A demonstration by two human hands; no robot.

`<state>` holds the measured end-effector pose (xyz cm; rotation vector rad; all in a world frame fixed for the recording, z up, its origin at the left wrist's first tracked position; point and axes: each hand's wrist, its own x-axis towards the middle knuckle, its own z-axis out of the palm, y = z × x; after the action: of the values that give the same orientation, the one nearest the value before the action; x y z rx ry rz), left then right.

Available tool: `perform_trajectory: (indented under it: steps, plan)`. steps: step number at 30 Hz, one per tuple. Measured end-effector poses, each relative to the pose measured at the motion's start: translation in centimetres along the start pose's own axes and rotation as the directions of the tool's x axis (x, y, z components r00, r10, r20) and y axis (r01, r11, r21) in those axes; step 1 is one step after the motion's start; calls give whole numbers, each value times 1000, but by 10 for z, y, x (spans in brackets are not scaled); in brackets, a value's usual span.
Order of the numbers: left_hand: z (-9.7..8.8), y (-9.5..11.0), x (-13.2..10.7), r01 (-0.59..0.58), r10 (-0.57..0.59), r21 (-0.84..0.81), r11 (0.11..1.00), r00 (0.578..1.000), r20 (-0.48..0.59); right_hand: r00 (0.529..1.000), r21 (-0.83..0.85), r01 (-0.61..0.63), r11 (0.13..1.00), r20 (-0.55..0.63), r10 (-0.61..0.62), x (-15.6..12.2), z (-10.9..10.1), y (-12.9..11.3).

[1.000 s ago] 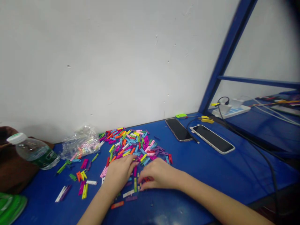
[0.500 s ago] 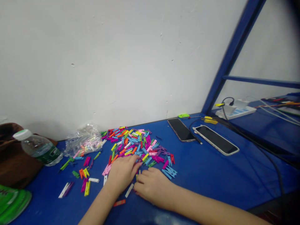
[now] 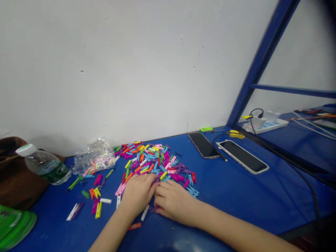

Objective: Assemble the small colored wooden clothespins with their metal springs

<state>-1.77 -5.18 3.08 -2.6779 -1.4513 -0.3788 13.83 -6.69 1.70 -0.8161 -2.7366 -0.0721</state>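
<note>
A heap of small multicoloured clothespins [image 3: 147,157] lies on the blue tabletop. At its near edge my left hand [image 3: 139,190] has its fingers bent and thumb drawn in. My right hand [image 3: 174,203] meets it from the right, fingers curled, and the fingertips of both hands come together. Whatever sits between them is too hidden to make out. Just below the hands lie a white clothespin piece [image 3: 145,212] and a red-orange clothespin piece [image 3: 134,226], the latter beside my left wrist.
Loose clothespins [image 3: 98,209] and a clear plastic bag [image 3: 94,155] lie to the left, with a water bottle [image 3: 44,166], a brown bag [image 3: 18,178] and a green container [image 3: 15,225]. On the right are two phones [image 3: 203,145], a black cable [image 3: 294,168] and a power strip [image 3: 267,125].
My right hand has shifted slightly up and inward, closing the gap to my left hand. A yellowish piece visible between the hands before is now covered. My left hand has barely moved.
</note>
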Motion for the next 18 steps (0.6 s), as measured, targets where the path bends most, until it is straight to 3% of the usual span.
perform_trajectory:
  steps: [4, 11, 18]
  plan:
    - [0, -2, 1, 17, -17, -2, 1000, 1000, -11, 1000, 112, 3, 994, -8, -3, -3, -7, 18]
    - [1, -3, 1, 28, -29, 22, 999, 999, 30, 972, 259, -125, 958, -160, 170, -8, -9, 49]
    - [1, 1, 0, 25, -25, -13, 1000, 1000, 17, 927, 336, -143, 931, -283, 244, -8, -7, 46]
